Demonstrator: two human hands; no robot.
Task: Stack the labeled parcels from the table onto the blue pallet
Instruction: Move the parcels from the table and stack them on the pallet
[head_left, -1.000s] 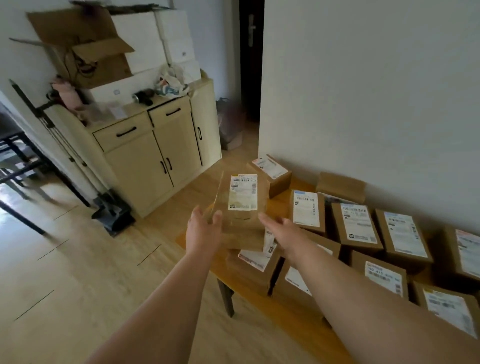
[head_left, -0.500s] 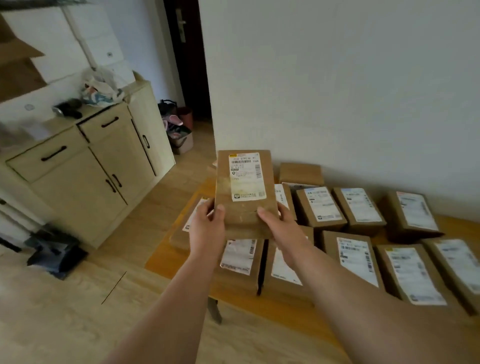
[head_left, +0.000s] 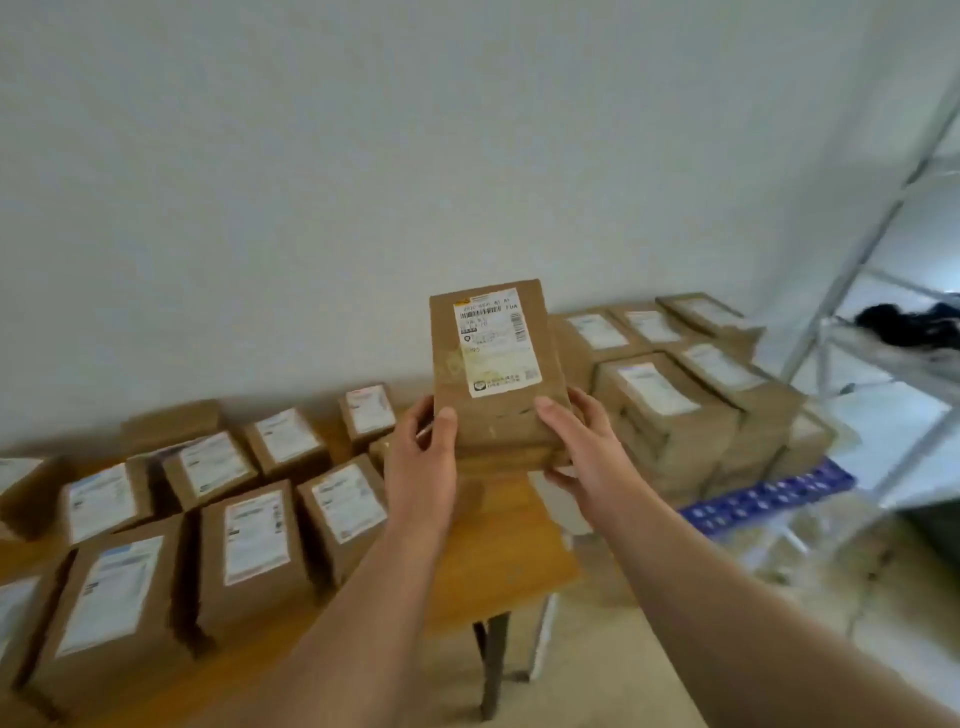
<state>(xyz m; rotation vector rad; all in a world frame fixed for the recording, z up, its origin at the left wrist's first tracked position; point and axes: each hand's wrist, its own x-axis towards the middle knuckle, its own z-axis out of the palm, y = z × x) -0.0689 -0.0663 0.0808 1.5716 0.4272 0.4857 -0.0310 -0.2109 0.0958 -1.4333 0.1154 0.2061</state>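
We've swung right; the blue pallet (head_left: 769, 501) now shows. Both hands, left hand (head_left: 423, 457) and right hand (head_left: 582, 441), clasp two stacked parcels (head_left: 496, 374); the lower one could slip.

Dim, flat indoor light; soft shadows; motion blur throughout — wide-angle bending at edges; right side brighter.

Head view looks forward and down (wide-angle), close above table (head_left: 498, 566).

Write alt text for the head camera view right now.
Both hands, left hand and right hand, hold a labeled parcel above the wooden table of parcels, with stacked parcels on the blue pallet to the right.
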